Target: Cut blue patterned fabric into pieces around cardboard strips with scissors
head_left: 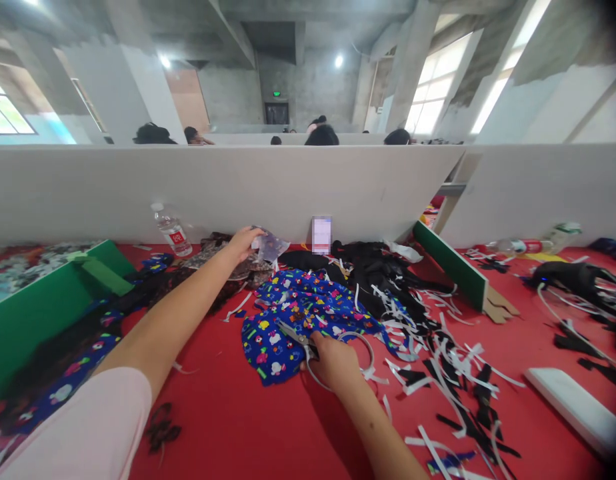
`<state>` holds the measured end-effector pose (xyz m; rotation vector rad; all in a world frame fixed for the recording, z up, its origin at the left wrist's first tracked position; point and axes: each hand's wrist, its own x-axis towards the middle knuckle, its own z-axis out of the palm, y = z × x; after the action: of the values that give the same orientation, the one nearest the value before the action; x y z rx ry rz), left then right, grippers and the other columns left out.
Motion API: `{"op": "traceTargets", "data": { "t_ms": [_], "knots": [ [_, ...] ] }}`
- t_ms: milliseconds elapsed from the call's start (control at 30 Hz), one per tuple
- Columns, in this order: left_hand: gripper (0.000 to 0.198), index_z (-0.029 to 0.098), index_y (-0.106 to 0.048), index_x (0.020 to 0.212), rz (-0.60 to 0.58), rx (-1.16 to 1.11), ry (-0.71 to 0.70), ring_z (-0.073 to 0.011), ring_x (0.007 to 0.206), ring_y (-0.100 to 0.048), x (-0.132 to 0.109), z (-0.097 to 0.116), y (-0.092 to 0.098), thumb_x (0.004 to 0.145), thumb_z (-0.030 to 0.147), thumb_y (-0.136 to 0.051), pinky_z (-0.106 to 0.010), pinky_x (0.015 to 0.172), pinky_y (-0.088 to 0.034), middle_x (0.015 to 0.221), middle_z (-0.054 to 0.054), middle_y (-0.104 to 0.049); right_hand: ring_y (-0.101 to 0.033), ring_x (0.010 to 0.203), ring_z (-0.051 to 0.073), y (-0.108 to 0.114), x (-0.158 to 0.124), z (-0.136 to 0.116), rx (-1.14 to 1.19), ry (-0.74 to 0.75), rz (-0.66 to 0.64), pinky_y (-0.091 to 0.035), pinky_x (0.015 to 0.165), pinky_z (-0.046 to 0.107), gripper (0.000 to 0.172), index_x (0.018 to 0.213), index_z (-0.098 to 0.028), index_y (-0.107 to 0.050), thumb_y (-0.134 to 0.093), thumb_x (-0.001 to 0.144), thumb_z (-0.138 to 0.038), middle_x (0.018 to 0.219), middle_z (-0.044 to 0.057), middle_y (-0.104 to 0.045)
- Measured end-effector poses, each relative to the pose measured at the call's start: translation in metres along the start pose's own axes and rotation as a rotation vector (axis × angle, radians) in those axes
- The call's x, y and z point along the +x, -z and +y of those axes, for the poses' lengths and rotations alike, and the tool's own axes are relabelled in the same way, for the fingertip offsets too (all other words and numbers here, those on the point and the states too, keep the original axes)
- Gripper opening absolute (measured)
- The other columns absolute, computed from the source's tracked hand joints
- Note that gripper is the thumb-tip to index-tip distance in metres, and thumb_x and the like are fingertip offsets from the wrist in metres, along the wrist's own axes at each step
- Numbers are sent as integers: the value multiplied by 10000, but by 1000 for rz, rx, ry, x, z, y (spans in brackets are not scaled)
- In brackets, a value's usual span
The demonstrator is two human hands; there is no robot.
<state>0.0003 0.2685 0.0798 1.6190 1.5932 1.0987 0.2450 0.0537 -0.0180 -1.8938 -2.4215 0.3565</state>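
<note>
My left hand [244,241] reaches far across the red table and pinches a small patterned fabric piece [269,245] near the back partition. My right hand [333,361] is closed on the large white handles of a pair of scissors [301,337], whose blades lie on a blue cloth with a colourful print [298,310] spread in the middle of the table.
Black fabric [373,270] and many white and black cut strips [438,360] lie to the right. A water bottle [171,230] and a phone [321,235] stand by the white partition [213,187]. Green dividers [33,313] flank the work area. Other people's heads show beyond.
</note>
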Motion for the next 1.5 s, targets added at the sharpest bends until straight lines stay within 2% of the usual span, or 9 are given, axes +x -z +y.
{"op": "traceTargets", "data": {
  "t_ms": [167,267,367,500,633,800,967,1133,1500],
  "knots": [
    [281,160,-618,931,-122,26,-117,-171,830,-619,-55,9,10,747,371,-587,-279,741,-476,826,-26,-668,-662,824,244,3,-2,-1,-2,7,-7,-421,599,265,385,981,-242,-545,-641,695,-481,895,46,-680],
    [244,194,-671,807,-386,110,-150,-175,824,-630,-87,0,6,604,317,-724,-253,749,-457,823,-22,-703,-663,822,244,4,-3,-3,-8,1,-14,-421,602,269,367,973,-236,-547,-632,704,-470,898,54,-679],
    [256,236,-676,916,-732,370,-279,-154,862,-629,-85,-8,-8,719,393,-632,-237,783,-443,909,-6,-709,-665,813,249,3,-2,-4,-10,-10,-8,-427,603,276,362,976,-236,-545,-626,707,-465,894,52,-681],
    [343,158,-628,1020,-478,441,-294,-180,937,-599,-32,-16,-39,873,396,-430,-296,835,-448,1005,-78,-659,-666,803,251,-2,0,-4,-9,-19,11,-432,606,279,366,984,-243,-549,-626,703,-466,894,53,-685],
    [334,167,-522,1158,-259,499,-273,-201,987,-560,18,-29,-73,861,318,-507,-414,823,-484,1175,-96,-541,-668,768,252,-7,3,-3,-4,-25,50,-433,593,274,383,978,-240,-558,-643,684,-472,878,53,-687],
    [324,165,-533,1143,-321,547,-218,-201,972,-565,37,-62,-100,859,319,-509,-402,809,-491,1162,-89,-549,-668,743,245,-9,7,-3,3,-11,63,-434,584,268,336,976,-235,-568,-645,699,-409,872,53,-685],
    [340,158,-526,1154,-303,607,-129,-202,972,-567,54,-87,-98,853,315,-520,-402,800,-494,1164,-93,-547,-663,741,262,-9,11,-4,22,-32,57,-444,593,288,359,971,-227,-576,-669,680,-415,863,57,-680],
    [313,175,-534,1142,-215,648,-144,-194,976,-563,84,-83,-102,866,317,-498,-401,819,-487,1169,-93,-546,-661,749,250,-11,11,-4,23,-23,48,-448,617,284,296,991,-218,-571,-621,710,-297,861,67,-677],
    [319,170,-539,1137,-458,668,-182,-205,979,-564,107,-73,-113,858,322,-512,-398,812,-489,1159,-84,-550,-658,737,264,-9,14,-6,15,-27,49,-472,623,318,256,952,-217,-580,-600,701,-265,843,63,-677]
  ]
}}
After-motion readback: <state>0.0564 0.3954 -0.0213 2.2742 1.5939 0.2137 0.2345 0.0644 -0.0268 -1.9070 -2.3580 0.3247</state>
